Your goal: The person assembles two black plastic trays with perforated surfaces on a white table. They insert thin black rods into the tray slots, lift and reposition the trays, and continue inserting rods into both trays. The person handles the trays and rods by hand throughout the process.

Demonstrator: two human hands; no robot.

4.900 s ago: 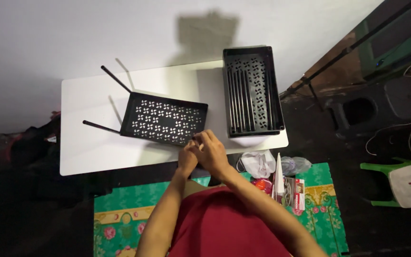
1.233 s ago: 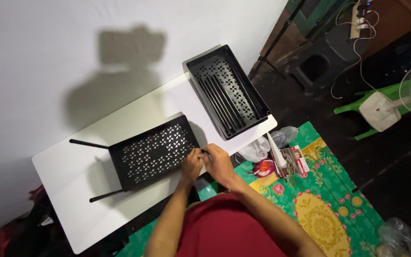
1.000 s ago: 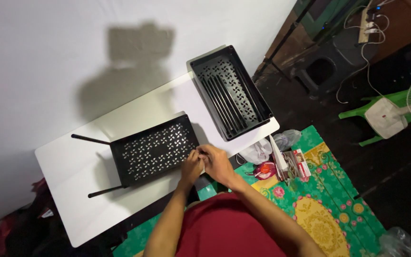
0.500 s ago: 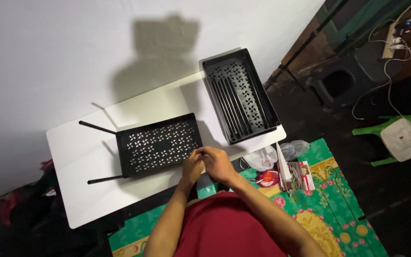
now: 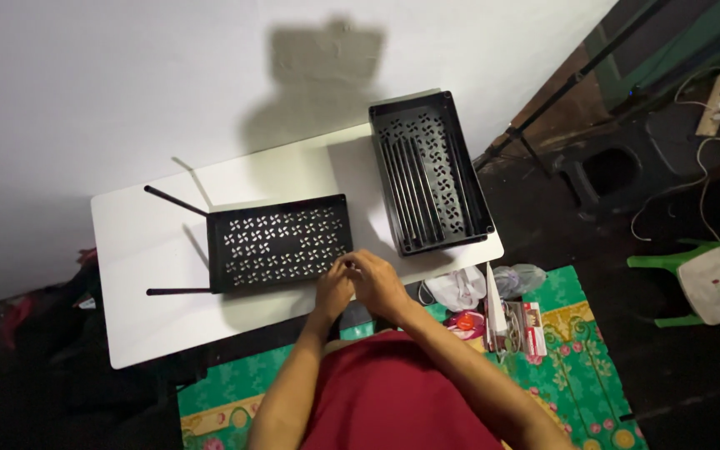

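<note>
White table (image 5: 152, 317): left hand (image 5: 332, 289) and right hand (image 5: 379, 284), fingers curled together at near right corner of perforated black device (image 5: 279, 242), any hold unclear; black slotted tray (image 5: 429, 171) far right.

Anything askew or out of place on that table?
Mildly. The black tray overhangs the far edge of the white table and sits askew. The router lies vented underside up, antennas splayed left, both hands together at its near right corner. Nothing spilled or visibly damaged.
</note>
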